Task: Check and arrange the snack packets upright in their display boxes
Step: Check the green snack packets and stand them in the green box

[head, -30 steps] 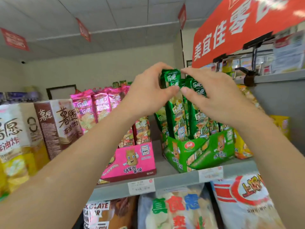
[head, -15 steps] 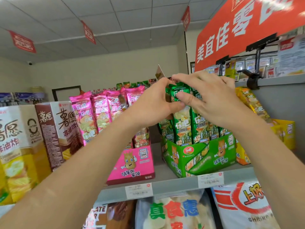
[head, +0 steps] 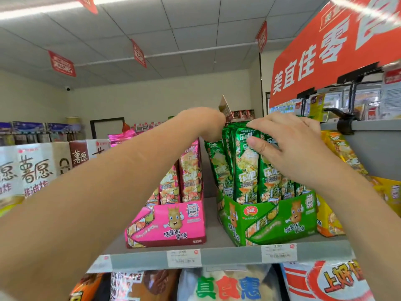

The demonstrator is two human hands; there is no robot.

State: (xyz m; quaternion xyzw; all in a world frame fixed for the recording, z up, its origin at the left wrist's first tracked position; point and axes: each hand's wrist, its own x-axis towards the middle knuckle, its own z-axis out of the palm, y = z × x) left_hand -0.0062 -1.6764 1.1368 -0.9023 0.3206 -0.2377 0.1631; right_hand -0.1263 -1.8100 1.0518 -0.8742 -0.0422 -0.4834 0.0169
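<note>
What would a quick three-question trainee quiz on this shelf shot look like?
1. True or false: the right hand hangs empty, away from the shelf.
2. Which box stands just left of the green box? A) yellow B) pink C) blue
3. Fill in: the green packets under the right hand stand roughly ___ in their box.

Key: 1 false, it grips the tops of the green packets. 2 B, the pink box. 3 upright.
</note>
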